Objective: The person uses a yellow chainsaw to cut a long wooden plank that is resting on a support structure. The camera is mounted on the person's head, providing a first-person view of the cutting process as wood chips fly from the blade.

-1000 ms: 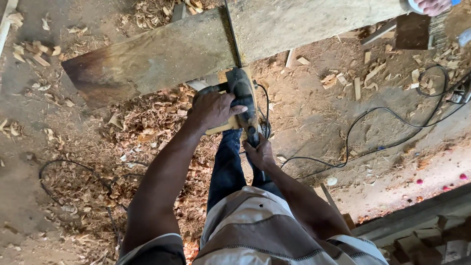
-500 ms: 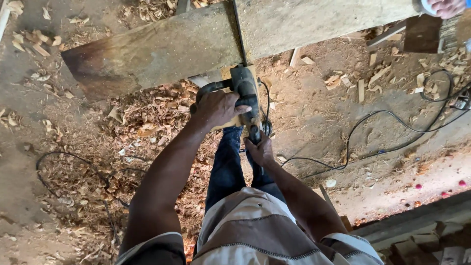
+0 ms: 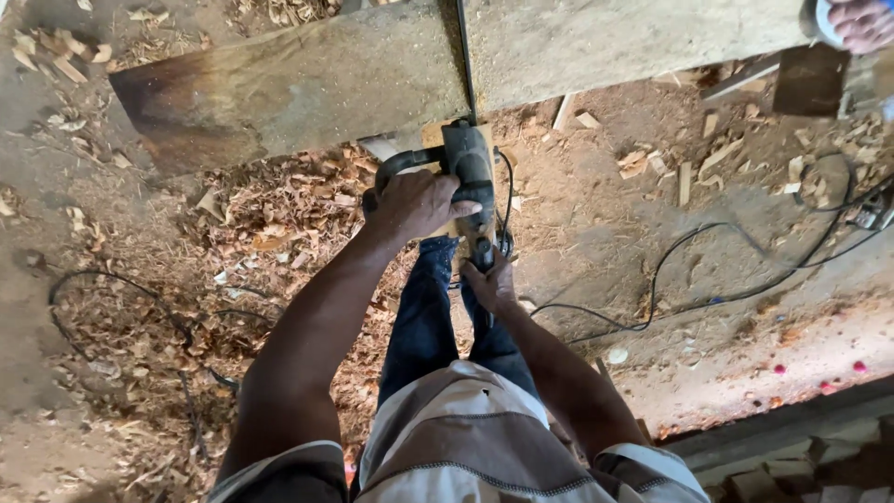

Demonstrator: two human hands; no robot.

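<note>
Sawdust and pale wood shavings (image 3: pixel 279 214) cover the dirt floor (image 3: pixel 670 326) of a workshop seen from above. On this ground the left hand (image 3: pixel 414 203) wraps its fingers (image 3: pixel 456 210) tight around the front handle of a dark power saw (image 3: pixel 468 172), thumb side toward the body. Just behind and below, the right hand (image 3: pixel 491 284) clamps on the saw's rear grip, its fingers curled underneath and mostly hidden. Directly ahead of both hands the saw's front meets the near edge of a long, rough wooden plank (image 3: pixel 372 79) that runs across the top of the view, with a thin dark cut line rising from the tool through the board. Below the hands show blue jeans and a striped shirt. To the right of the fingers a black power cable (image 3: pixel 726 233) loops over the floor toward the far edge, among small offcuts (image 3: pixel 643 163) of wood. To the left another dark cord (image 3: pixel 112 289) curls through the shavings. Far up at the right corner another person's hand (image 3: pixel 861 23) rests on the plank's end.
</note>
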